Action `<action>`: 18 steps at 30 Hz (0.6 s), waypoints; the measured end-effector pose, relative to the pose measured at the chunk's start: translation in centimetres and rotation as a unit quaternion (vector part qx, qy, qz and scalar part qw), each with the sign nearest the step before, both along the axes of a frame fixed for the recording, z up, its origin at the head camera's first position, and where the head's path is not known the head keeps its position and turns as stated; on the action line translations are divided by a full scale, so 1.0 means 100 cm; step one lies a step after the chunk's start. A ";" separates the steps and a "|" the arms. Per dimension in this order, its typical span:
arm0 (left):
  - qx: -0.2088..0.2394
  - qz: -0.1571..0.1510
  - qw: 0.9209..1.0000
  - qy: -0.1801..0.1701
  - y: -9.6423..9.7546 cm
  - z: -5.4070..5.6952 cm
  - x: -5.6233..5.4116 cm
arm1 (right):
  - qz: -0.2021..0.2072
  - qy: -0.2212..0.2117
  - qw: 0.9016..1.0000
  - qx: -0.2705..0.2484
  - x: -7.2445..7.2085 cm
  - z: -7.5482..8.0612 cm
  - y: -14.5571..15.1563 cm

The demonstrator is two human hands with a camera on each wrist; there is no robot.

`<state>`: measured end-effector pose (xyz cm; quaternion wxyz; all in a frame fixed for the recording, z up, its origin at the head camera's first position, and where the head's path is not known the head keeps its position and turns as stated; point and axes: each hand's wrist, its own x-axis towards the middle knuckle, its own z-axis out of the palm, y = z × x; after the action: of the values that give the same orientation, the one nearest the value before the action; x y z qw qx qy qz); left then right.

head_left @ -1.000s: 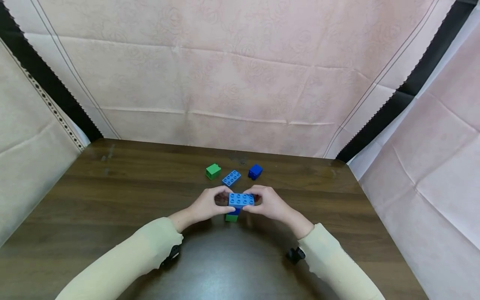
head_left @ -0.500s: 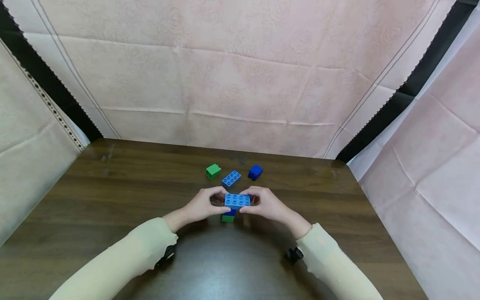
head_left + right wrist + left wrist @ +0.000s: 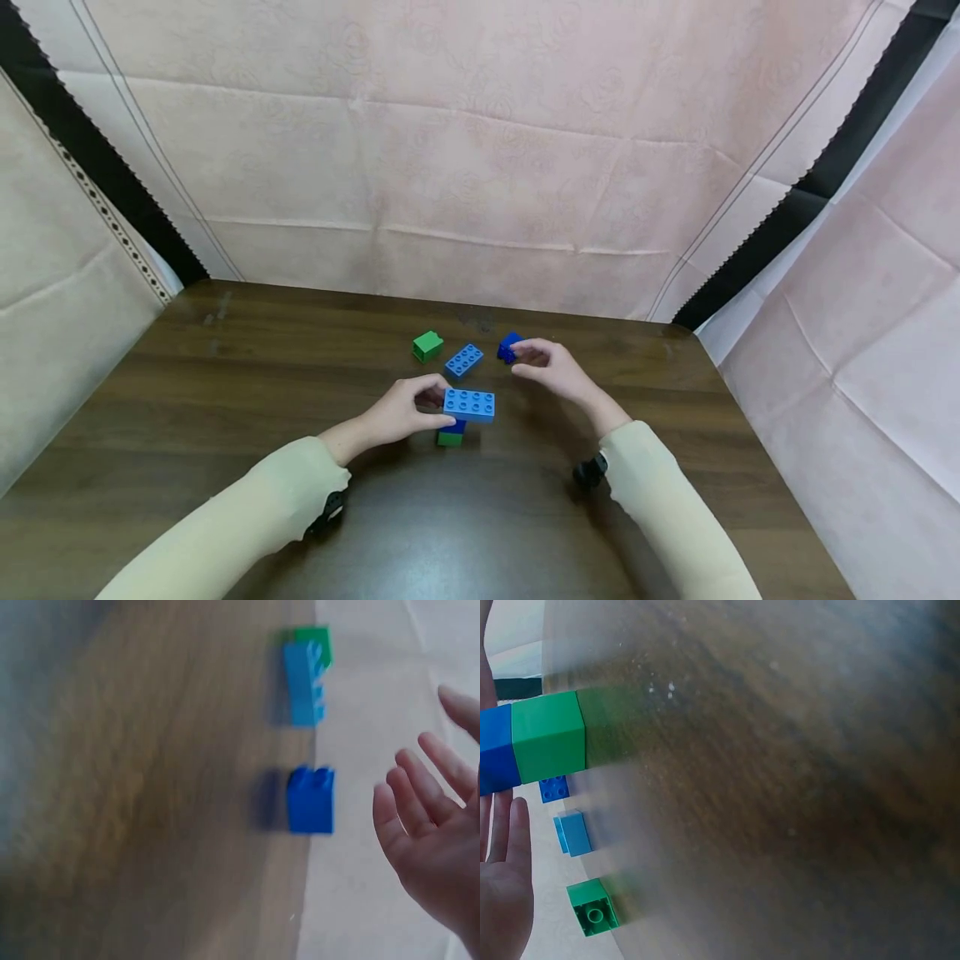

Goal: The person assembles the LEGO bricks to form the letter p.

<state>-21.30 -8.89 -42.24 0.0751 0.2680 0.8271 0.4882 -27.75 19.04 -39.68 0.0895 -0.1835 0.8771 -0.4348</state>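
In the head view, a stack (image 3: 469, 405) of three bricks sits near the middle of the brown wooden table (image 3: 225, 367); its light blue top brick (image 3: 469, 400), long and set with two rows of round studs, juts to the right beyond a dark blue middle brick (image 3: 459, 426) and a green bottom brick (image 3: 450, 439). The left hand (image 3: 392, 412) holds the stack by its left end, thumb in front and fingers behind. The right hand (image 3: 558, 371) is loosely parted, fingers gently curved and overlapping a loose dark blue brick (image 3: 507, 345); beyond the stack lie a loose light blue brick (image 3: 464, 360), studs up, and a loose green brick (image 3: 427, 346). In the left wrist view, the stack enters from the left edge, showing smooth, glossy dark blue and green sides; the loose green brick exposes a hollow underside with a round tube. In the right wrist view, the right hand is spread with nothing in its grasp, apart from the loose dark blue brick, whose studs stand out on one side, while the loose light blue brick partly covers the loose green one.
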 end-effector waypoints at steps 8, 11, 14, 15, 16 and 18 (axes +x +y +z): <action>0.000 0.002 1.000 -0.002 -0.002 -0.002 0.000 | -0.054 0.015 0.998 0.041 -0.037 -0.016 -0.003; 0.000 0.002 1.000 -0.004 -0.001 -0.002 0.000 | -0.039 0.029 0.997 0.064 -0.046 -0.021 -0.006; -0.003 0.005 1.000 -0.007 -0.001 -0.002 0.001 | -0.023 0.042 0.994 0.099 -0.052 -0.026 -0.010; -0.003 0.005 1.000 -0.008 -0.001 -0.002 0.001 | -0.020 0.045 0.993 0.111 -0.053 -0.027 -0.011; -0.003 0.006 1.000 -0.009 0.000 -0.003 0.001 | -0.018 0.047 0.991 0.124 -0.053 -0.028 -0.012; -0.002 0.006 1.000 -0.011 -0.001 -0.003 0.001 | -0.015 0.045 0.988 0.144 -0.054 -0.030 -0.015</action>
<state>-21.19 -8.95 -42.50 0.0814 0.2572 0.8290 0.4899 -33.11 17.58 -42.63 0.0686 -0.1746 0.9363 -0.2969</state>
